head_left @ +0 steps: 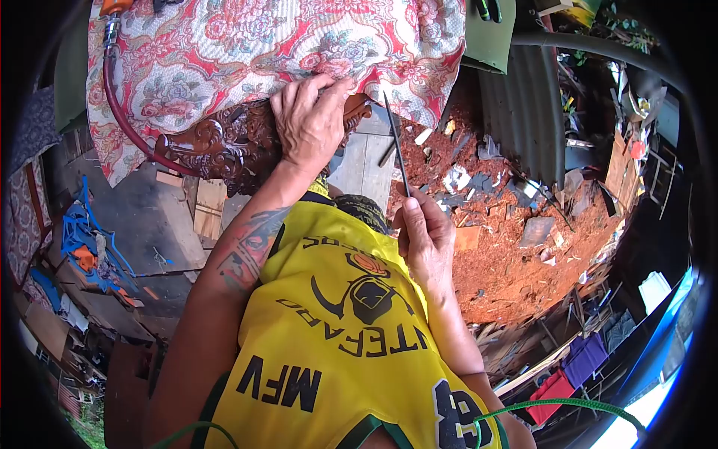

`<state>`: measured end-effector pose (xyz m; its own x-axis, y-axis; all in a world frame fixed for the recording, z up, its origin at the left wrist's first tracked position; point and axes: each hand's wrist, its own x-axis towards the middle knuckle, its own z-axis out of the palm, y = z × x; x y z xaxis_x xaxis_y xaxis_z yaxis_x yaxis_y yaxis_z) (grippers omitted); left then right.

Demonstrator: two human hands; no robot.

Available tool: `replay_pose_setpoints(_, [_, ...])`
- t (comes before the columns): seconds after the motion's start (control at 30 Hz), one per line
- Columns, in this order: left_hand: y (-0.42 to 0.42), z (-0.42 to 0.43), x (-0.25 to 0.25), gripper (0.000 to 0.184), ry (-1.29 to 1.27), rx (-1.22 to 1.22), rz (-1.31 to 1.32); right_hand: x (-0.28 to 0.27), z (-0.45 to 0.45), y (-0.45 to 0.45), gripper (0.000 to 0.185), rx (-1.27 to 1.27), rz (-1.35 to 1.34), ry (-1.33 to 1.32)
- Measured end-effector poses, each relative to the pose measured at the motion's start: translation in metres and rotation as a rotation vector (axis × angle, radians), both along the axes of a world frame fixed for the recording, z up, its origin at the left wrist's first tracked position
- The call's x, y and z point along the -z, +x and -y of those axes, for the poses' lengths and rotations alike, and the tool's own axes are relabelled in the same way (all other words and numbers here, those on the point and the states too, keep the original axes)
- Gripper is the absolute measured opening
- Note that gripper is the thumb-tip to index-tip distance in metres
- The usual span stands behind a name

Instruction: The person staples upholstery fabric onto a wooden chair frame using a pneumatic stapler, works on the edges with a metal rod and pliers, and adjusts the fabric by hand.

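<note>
My left hand [308, 123] rests at the edge of a floral upholstery fabric [224, 30], over the carved brown wood [243, 138] of a piece of furniture. Its fingers are bent and pressed together on the fabric, which bunches beside the fingertips. Lower and to the right, my right hand [428, 233] is closed around the lower end of a thin dark pointed metal strip [396, 142]. The strip stands nearly upright in view, its tip close to the fabric's hanging edge. Whether it is a file or a blade I cannot tell.
A dark red air hose [120, 112] with a metal fitting curves across the fabric's left side. Reddish sawdust [516, 280] and scraps cover the ground at right, near a corrugated sheet [523, 112]. Blue straps [82, 232] lie on the left. Boards [209, 206] lie below the carved wood.
</note>
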<state>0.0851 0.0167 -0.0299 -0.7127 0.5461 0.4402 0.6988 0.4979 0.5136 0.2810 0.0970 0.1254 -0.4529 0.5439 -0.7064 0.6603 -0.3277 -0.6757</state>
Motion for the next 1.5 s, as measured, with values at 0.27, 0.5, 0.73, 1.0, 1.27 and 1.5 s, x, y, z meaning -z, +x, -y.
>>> replay_pose_setpoints(0.27, [-0.001,0.005,-0.003,0.026,-0.022,-0.008,-0.003,-0.002,-0.003,0.0,0.038,0.059,-0.058,-0.042])
replay_pose_setpoints(0.5, [0.004,0.013,-0.009,0.039,-0.134,-0.026,-0.035,-0.001,-0.001,0.005,0.037,0.101,-0.045,-0.064])
replay_pose_setpoints(0.73, [0.009,0.017,-0.004,0.047,-0.096,-0.023,-0.023,0.001,-0.001,0.01,0.036,0.087,-0.017,-0.047])
replay_pose_setpoints(1.0, [0.01,0.019,-0.001,0.043,-0.042,0.012,-0.018,0.001,-0.002,0.008,0.033,0.052,-0.047,-0.04])
replay_pose_setpoints(1.27, [0.015,0.024,0.001,0.043,-0.067,-0.006,-0.006,-0.003,-0.006,0.015,0.034,0.036,-0.006,0.004])
replay_pose_setpoints(1.5, [0.019,0.025,-0.008,0.063,-0.174,-0.14,0.086,-0.007,-0.004,0.023,0.034,0.046,-0.035,0.01])
